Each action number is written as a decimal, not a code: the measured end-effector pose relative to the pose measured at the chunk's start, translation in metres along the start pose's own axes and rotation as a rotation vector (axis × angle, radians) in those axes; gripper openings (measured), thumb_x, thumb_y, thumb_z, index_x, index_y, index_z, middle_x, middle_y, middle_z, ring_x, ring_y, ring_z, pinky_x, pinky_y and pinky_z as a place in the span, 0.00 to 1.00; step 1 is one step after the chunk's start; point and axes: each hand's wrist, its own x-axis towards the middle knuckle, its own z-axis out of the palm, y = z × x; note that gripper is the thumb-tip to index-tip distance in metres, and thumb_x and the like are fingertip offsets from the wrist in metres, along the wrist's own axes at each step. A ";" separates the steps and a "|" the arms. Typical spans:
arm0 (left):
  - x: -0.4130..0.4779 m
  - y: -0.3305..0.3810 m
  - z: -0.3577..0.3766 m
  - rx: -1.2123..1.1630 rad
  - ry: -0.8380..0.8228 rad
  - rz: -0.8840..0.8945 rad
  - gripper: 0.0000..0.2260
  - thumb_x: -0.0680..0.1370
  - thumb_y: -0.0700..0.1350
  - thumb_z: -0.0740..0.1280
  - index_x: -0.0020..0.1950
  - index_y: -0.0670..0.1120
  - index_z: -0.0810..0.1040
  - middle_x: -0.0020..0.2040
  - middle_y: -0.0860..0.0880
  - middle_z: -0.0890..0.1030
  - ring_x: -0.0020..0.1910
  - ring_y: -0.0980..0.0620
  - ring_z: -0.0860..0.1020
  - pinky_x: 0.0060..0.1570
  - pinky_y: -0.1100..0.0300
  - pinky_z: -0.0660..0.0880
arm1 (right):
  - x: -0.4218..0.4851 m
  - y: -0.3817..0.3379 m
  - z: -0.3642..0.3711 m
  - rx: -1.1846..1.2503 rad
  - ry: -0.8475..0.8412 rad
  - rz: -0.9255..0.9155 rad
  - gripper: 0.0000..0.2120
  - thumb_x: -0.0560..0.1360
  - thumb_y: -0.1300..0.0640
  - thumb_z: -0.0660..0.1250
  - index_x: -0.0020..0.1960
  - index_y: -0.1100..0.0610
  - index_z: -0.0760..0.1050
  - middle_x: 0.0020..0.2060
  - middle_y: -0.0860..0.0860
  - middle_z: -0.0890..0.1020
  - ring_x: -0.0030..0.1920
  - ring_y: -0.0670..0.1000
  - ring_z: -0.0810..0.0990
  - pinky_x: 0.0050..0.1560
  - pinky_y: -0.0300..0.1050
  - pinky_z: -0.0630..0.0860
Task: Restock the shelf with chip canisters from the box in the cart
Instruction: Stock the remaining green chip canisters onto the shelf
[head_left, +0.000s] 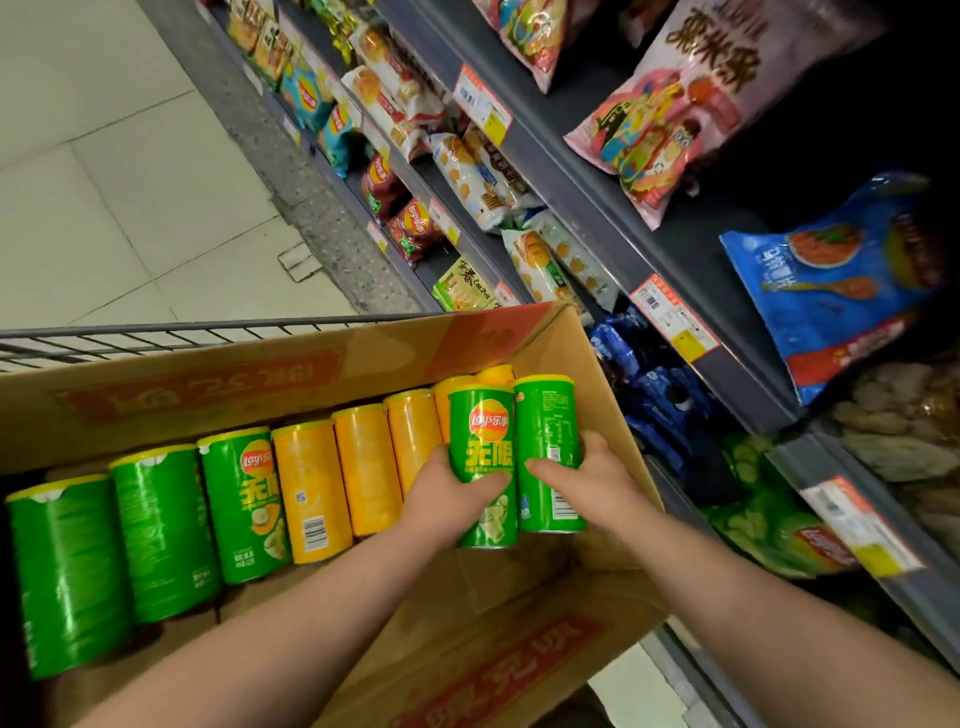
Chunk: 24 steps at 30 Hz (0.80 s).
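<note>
Green canister (482, 447) is being gripped by the left hand (449, 501), fingers curling round its front; the right hand (589, 480) is clasping a second green canister (548, 415) touching it; both are being held inside the cardboard box (208, 384), at its right end.

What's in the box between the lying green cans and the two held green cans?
A row of yellow cylindrical chip canisters, side by side, in the head view.
</note>
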 end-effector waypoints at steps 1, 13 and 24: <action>-0.004 0.002 0.000 0.000 -0.009 0.020 0.24 0.71 0.48 0.74 0.62 0.46 0.68 0.54 0.48 0.78 0.51 0.48 0.79 0.53 0.51 0.78 | -0.006 0.001 -0.003 0.019 0.015 -0.004 0.23 0.70 0.46 0.71 0.58 0.48 0.63 0.51 0.49 0.78 0.50 0.53 0.79 0.54 0.51 0.77; -0.070 0.030 0.038 0.048 -0.177 0.210 0.24 0.67 0.53 0.75 0.57 0.52 0.68 0.53 0.49 0.79 0.51 0.48 0.80 0.56 0.49 0.77 | -0.092 0.047 -0.048 0.245 0.272 -0.042 0.25 0.71 0.51 0.72 0.64 0.52 0.66 0.47 0.48 0.75 0.46 0.48 0.75 0.47 0.40 0.68; -0.192 -0.002 0.134 0.331 -0.418 0.438 0.19 0.71 0.48 0.74 0.55 0.48 0.68 0.42 0.55 0.75 0.38 0.60 0.74 0.33 0.73 0.70 | -0.236 0.190 -0.055 0.565 0.588 0.056 0.24 0.71 0.52 0.72 0.63 0.54 0.67 0.50 0.49 0.77 0.49 0.49 0.77 0.50 0.42 0.73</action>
